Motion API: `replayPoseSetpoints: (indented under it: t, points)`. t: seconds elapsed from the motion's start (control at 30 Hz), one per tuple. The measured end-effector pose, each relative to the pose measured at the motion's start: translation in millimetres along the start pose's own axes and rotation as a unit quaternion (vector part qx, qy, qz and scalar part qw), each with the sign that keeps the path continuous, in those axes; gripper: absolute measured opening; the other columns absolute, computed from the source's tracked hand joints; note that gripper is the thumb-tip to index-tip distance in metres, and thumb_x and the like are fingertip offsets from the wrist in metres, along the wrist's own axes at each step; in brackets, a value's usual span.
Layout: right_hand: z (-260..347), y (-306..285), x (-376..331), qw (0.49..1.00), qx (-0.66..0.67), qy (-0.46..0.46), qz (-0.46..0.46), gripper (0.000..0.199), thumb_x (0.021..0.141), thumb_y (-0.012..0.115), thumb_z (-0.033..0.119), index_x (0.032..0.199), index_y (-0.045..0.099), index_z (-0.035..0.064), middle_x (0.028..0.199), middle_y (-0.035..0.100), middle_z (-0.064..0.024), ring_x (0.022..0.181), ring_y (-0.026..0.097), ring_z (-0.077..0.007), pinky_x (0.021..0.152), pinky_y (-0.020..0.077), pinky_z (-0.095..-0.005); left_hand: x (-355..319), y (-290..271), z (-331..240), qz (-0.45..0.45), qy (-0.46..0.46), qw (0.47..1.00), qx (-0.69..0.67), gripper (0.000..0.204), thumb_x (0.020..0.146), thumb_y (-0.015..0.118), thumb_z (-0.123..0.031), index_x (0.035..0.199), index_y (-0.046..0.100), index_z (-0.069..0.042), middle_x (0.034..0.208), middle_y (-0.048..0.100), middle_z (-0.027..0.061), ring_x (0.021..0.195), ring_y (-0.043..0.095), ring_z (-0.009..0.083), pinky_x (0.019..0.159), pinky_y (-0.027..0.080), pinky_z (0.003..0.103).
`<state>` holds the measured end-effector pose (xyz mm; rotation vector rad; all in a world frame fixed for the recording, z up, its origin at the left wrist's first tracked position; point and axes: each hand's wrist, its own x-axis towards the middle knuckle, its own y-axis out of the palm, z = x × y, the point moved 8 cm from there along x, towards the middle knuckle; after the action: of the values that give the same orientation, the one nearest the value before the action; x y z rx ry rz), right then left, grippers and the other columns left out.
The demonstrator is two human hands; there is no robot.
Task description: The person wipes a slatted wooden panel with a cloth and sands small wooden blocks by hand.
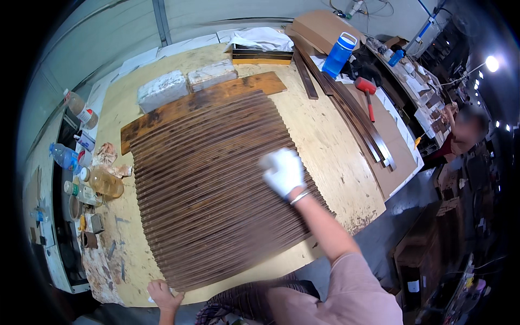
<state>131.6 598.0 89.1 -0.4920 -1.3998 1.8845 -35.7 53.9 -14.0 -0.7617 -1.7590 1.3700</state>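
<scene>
Ribbed panel (211, 189), tabletop (338, 146) room rightward, edges seemingly jagged

Gloved right hand (283, 172) blurred, finger outlines indistinct; dark slats (206, 179) directly beneath it hidden. Left forearm (167, 317) cut off at the near edge of view; white item (151, 299) by the left hand (162, 294) too small to identify. White cloth (261, 39) hides the inside of the far box (271, 58).

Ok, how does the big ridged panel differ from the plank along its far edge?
The ridged panel has many narrow parallel ridges; the plank has a flat face. The panel is mostly darker brown, while the plank is orange-brown with dark blotches. The panel is far broader from front to back than the plank. Both look like wood and lie on the table.
</scene>
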Motion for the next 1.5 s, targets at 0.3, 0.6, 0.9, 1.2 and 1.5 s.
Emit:
replayPoseSetpoints:
  t: [0.3,0.6,0.9,1.2,1.5]
  points:
    - [-50.8,-35.4,-7.4,0.988,0.011,-0.024,-0.153,0.021,0.075,0.068,0.019,0.094,0.076,0.0164,0.087,0.068,-0.0143,0.088,0.064,-0.0352,0.080,0.0527,-0.0460,-0.6,2.7,2.9,0.005,0.011,1.000,-0.008,0.081,0.084,0.046,-0.083,0.086,0.049,-0.002,0.092,0.048,0.0176,0.086,0.046,0.0375,0.077,0.036,0.050]
    - [-130.8,-28.5,-5.6,0.983,-0.098,0.101,-0.116,0.018,0.076,0.069,0.023,0.089,0.075,0.0122,0.090,0.069,-0.0152,0.092,0.064,-0.0356,0.083,0.0530,-0.0464,2.4,2.3,-2.4,-0.006,0.017,1.000,-0.002,0.079,0.084,0.046,-0.082,0.087,0.049,-0.003,0.094,0.048,0.0172,0.086,0.046,0.0374,0.077,0.036,0.050]
    - [-64.1,1.0,-12.9,0.989,-0.010,-0.042,-0.143,0.032,0.072,0.070,0.021,0.102,0.072,0.0107,0.099,0.065,-0.0144,0.097,0.060,-0.0368,0.087,0.0495,-0.0468,2.4,1.3,-2.1,-0.003,0.020,1.000,-0.013,0.076,0.081,0.053,-0.079,0.086,0.049,-0.004,0.093,0.049,0.0167,0.086,0.046,0.0376,0.077,0.036,0.050]
    - [159.1,57.9,10.5,0.958,0.109,-0.256,-0.075,0.021,0.073,0.065,0.016,0.093,0.066,0.0102,0.091,0.064,-0.0138,0.087,0.061,-0.0345,0.077,0.0498,-0.0473,18.0,-8.3,-9.2,-0.010,0.031,0.999,-0.026,0.061,0.051,0.088,-0.052,0.088,0.061,-0.010,0.094,0.057,0.0088,0.089,0.052,0.0336,0.079,0.040,0.048]
    - [323.4,113.7,28.1,0.949,0.100,-0.298,0.030,0.017,0.075,0.066,0.011,0.082,0.079,0.0191,0.083,0.071,-0.0121,0.083,0.065,-0.0338,0.077,0.0544,-0.0472,7.5,-27.7,-8.4,-0.043,0.034,0.998,-0.039,0.059,0.068,0.075,-0.067,0.087,0.064,-0.013,0.089,0.059,0.0060,0.083,0.054,0.0305,0.075,0.040,0.044]
